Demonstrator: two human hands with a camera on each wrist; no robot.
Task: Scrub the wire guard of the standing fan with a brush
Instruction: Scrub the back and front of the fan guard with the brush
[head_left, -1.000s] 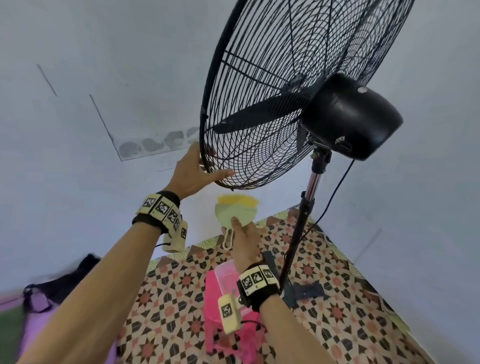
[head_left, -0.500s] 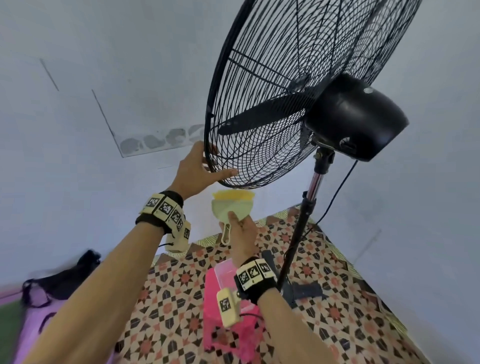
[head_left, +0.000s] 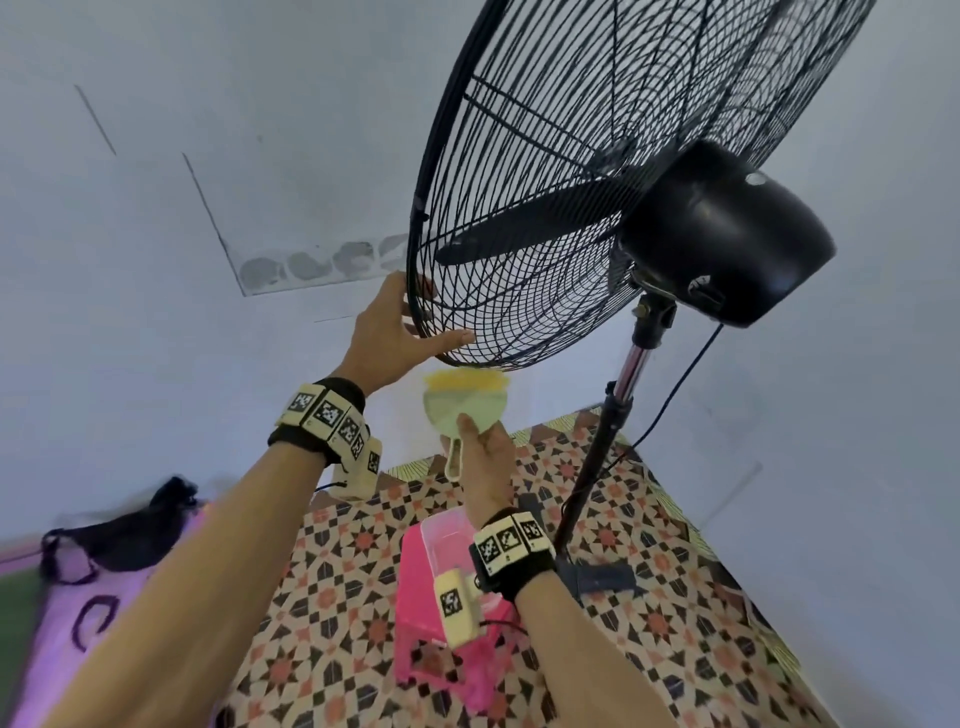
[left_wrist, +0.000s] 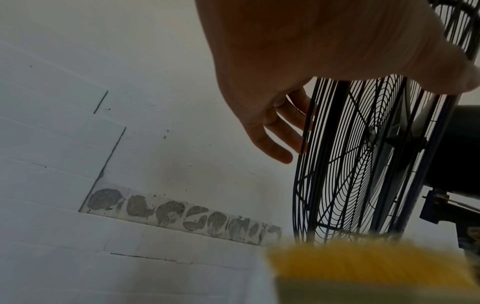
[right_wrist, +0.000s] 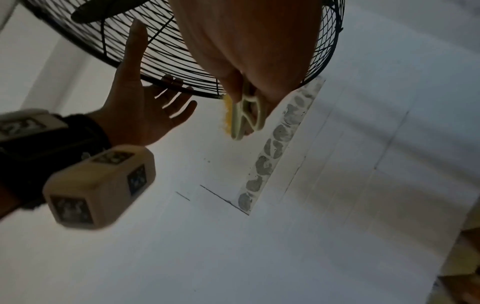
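Left hand, fingers straight, steadies the wire guard rim around 7 o'clock; right hand grips the brush, bristles touching its 6 o'clock edge.

Home interior, room corner. Cues: white painted walls with strip of missing tile or plaster showing grey adhesive blobs; patterned floor tiles, star motif in orange, black and cream. Black standing fan on chrome pole, cord hanging down toward floor. Pink plastic stool on floor beside fan base. Dark bag lying on purple-green fabric at left edge. Household clutter, domestic finishes, daylight-level lighting.
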